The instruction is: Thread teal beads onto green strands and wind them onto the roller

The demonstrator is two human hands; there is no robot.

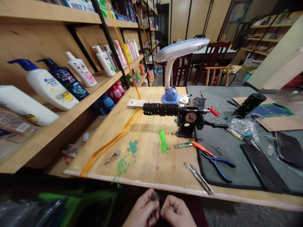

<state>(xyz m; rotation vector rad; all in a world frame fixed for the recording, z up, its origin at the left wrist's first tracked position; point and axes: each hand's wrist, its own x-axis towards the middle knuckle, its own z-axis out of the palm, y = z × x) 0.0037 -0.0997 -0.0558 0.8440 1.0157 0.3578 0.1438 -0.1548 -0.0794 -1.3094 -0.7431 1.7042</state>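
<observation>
My left hand (145, 208) is closed, pinching a small dark grey piece (155, 196) just off the table's front edge. Close beside it, my right hand (176, 210) has its fingers curled together; whatever they hold is hidden. Beyond the hands, teal beads on green thread (124, 162) lie on the wooden table (146, 170), with a bundle of bright green threads (163, 142) farther back. Silver thread snips (200, 179) lie near the right hand, close to blue-handled pliers (219, 163). A small grey-tipped item (115, 153) rests left of the beads.
A black hand-crank winder (187, 121) with a ribbed roller stands at the table's middle, before a blue-and-white lamp (170, 91). Orange threads (101, 151) drape across the left side. A dark mat (224, 151) covers the right. Shelves with bottles (50, 83) line the left.
</observation>
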